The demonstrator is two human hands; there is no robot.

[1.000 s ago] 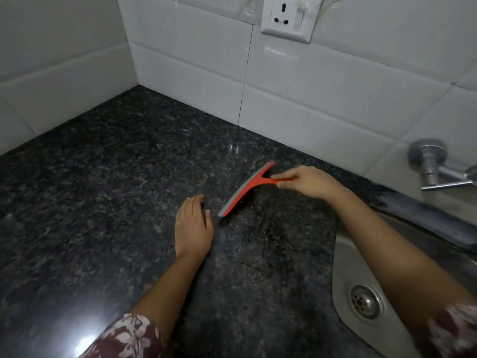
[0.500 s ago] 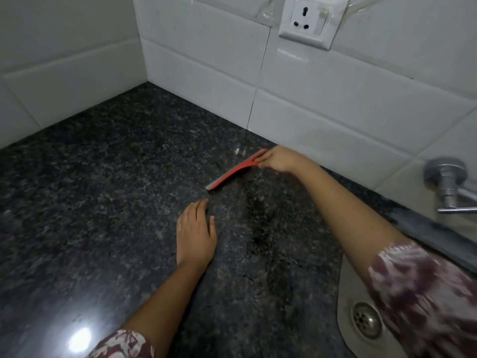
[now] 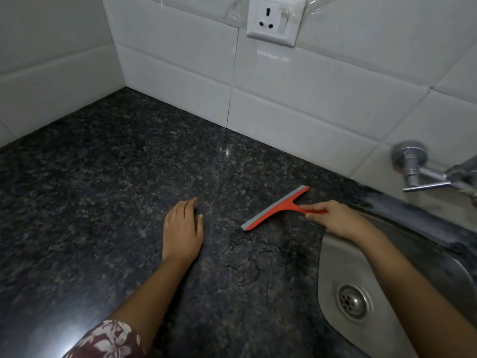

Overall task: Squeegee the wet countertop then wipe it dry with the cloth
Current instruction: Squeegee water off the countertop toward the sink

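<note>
A red squeegee (image 3: 277, 207) with a grey rubber blade lies slantwise on the dark speckled granite countertop (image 3: 103, 202), just left of the sink. My right hand (image 3: 335, 219) grips its thin red handle, fingers curled round it. My left hand (image 3: 183, 228) rests flat on the counter to the left of the blade, fingers straight. A film of water with wavy edges (image 3: 245, 257) spreads on the stone below the blade's lower end. No cloth is in view.
A steel sink (image 3: 343, 259) with a round drain (image 3: 352, 301) is set into the counter at the right. A metal tap (image 3: 413, 171) juts from the white tiled wall (image 3: 309, 104). A wall socket (image 3: 275, 20) sits above. The walls meet in a corner at the back left.
My right hand has pulled the squeegee from near the back wall toward the sink, and water has gathered below the blade. My left hand has stayed flat on the counter.
</note>
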